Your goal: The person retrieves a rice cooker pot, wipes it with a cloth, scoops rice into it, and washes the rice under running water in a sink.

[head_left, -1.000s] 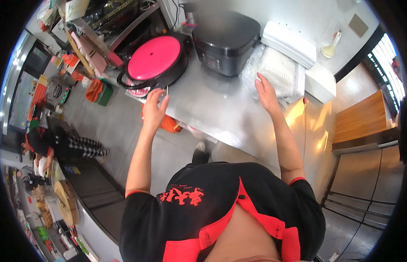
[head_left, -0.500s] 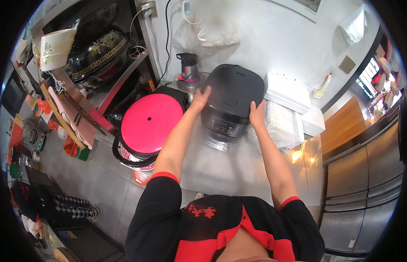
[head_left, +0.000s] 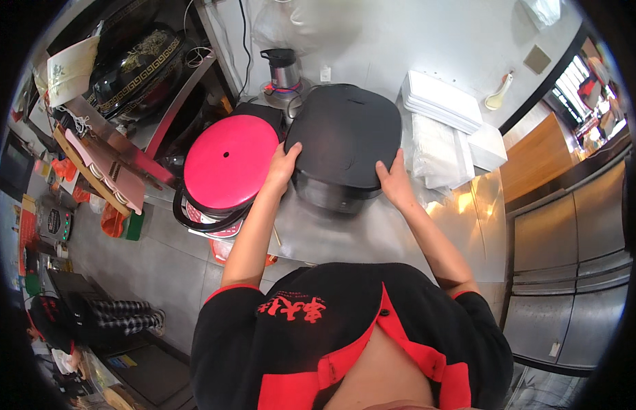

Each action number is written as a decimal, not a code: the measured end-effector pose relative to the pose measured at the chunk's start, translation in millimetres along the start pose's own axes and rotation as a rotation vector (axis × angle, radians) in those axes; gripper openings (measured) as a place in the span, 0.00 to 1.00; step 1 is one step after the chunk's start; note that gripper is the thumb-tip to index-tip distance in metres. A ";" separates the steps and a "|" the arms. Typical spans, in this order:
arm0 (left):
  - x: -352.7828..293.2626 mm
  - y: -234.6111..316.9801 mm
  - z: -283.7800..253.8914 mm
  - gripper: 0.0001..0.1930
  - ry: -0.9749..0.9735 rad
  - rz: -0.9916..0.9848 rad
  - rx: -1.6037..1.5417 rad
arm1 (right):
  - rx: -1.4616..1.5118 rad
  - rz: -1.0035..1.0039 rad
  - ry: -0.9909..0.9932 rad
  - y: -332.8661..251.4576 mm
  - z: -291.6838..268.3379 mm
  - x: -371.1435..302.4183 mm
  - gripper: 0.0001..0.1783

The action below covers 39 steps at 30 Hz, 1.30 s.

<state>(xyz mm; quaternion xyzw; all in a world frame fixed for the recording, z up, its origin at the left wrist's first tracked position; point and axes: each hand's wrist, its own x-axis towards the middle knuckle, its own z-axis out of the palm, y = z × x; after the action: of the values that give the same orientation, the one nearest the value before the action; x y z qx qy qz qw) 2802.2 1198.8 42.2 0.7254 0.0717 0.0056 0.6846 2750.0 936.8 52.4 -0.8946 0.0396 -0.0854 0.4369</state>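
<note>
- The left hand (head_left: 282,167) and right hand (head_left: 396,183) grip the black cooker (head_left: 345,133) from its two sides, thumbs at the lid's rim
- The cooker is midway along the back edge of the steel bench (head_left: 304,232); whether its blurred base touches is unclear
- A pink-topped pan (head_left: 229,164) sits by the left edge, white trays (head_left: 441,102) near the back right corner

A round, pink-lidded black pan (head_left: 230,164) stands near a black-topped silver metal jug (head_left: 284,71), and a white ladle (head_left: 495,100) hangs on the white wall (head_left: 461,37) near stacked white rectangular boxes (head_left: 441,102).
</note>
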 end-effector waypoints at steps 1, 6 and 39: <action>-17.3 3.0 -5.6 0.31 0.012 0.016 -0.003 | -0.042 -0.013 -0.077 -15.8 -14.1 -12.2 0.38; -50.4 -14.4 -14.8 0.30 0.054 0.094 0.130 | -0.370 -0.647 -0.124 -74.1 -34.6 -38.7 0.31; -168.1 -24.1 -65.3 0.24 0.372 0.258 0.382 | -0.638 -1.151 -0.133 -62.7 37.5 -51.0 0.25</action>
<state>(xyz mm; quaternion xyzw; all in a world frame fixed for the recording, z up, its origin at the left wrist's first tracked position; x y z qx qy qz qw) 2626.6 1246.1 37.4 0.8307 0.1029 0.2117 0.5044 2706.7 1011.8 73.1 -0.8618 -0.4485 -0.2340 0.0367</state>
